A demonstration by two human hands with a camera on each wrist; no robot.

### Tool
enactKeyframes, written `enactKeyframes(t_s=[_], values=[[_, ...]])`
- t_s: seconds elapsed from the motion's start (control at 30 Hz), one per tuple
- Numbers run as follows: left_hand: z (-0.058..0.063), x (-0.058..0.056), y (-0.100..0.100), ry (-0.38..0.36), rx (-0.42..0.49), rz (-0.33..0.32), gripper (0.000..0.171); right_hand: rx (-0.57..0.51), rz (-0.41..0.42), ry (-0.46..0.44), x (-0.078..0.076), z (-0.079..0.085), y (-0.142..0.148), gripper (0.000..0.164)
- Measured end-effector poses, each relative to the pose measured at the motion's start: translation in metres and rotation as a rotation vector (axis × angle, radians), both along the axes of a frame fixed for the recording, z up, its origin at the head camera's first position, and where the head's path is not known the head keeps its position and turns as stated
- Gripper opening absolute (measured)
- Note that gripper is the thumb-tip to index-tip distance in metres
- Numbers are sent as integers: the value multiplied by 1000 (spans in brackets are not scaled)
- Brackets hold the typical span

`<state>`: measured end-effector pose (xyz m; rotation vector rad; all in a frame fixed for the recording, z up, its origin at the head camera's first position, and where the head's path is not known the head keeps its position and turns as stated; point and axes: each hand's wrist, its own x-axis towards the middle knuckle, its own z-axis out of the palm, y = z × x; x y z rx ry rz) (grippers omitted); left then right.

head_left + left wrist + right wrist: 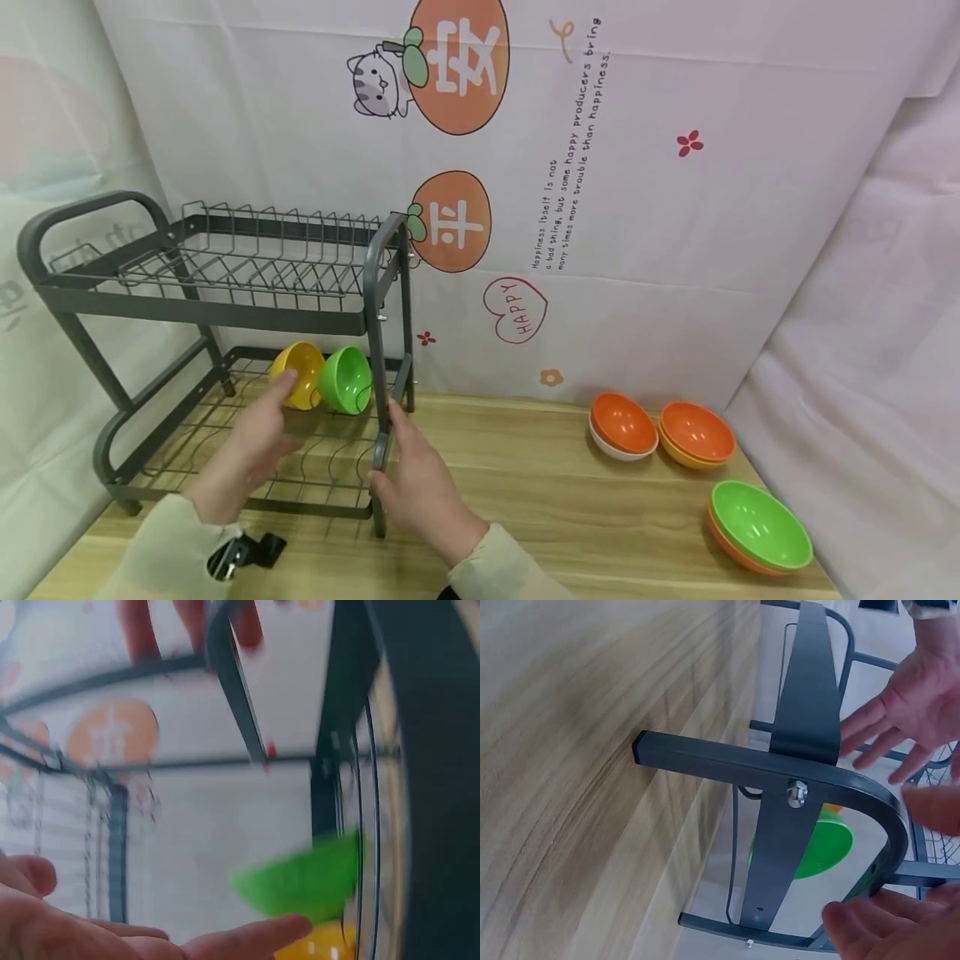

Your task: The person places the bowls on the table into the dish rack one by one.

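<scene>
a: left hand (258, 437) at the dish rack (202, 310), fingers straight and spread, palm bare in the right wrist view. nothing in its grip!

b: and the small yellow bowl (307, 377) right behind that thumb, is it being touched?

a: can't tell; thumb and bowl overlap from the head camera, and the left wrist view is blurred. the bowl tilts on the lower tier, its mouth facing forward, with the small green bowl (347, 382) tilted just beside it, on the right.

b: over to the right hand (422, 483), then!

a: by the rack's front right upright, thumb and fingers well parted, one on each side of the dark metal, fingers loosely extended. how firmly they touch it, i can't say.

b: and out on the wood-grain table (540, 483)?

a: three nested pairs, well to the right of the rack! an orange bowl (624, 421) inside a white bowl (611, 451); near it, another orange bowl (699, 429) in a yellow one; closest to us, a large green bowl (761, 523) over an orange one.

b: upper tier?

a: wire slots, above both small bowls.
</scene>
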<state>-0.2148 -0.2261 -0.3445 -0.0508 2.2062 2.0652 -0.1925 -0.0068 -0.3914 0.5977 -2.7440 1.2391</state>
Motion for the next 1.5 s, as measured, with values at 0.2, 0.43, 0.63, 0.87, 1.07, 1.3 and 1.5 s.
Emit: enactKeyframes(t_s=[0.2,0.43,0.63,0.87,1.07,1.3,1.5], values=[[-4,28,37,106,73,-61,73,-82,6,-89,6,5,20,91],[-10,39,69,158,74,-95,78,-194,33,-106,11,10,72,87],[-18,44,81,202,14,-94,82,-280,-34,-126,17,16,125,82],[-33,43,86,307,-235,-71,90,-317,-169,-228,28,30,184,82],[-46,42,89,395,-489,-2,98,-244,-230,-251,40,44,236,88],[-55,41,92,573,-737,72,105,-7,-359,-317,43,54,320,101],[-57,41,93,606,-773,90,104,293,-434,-316,39,45,404,108]])
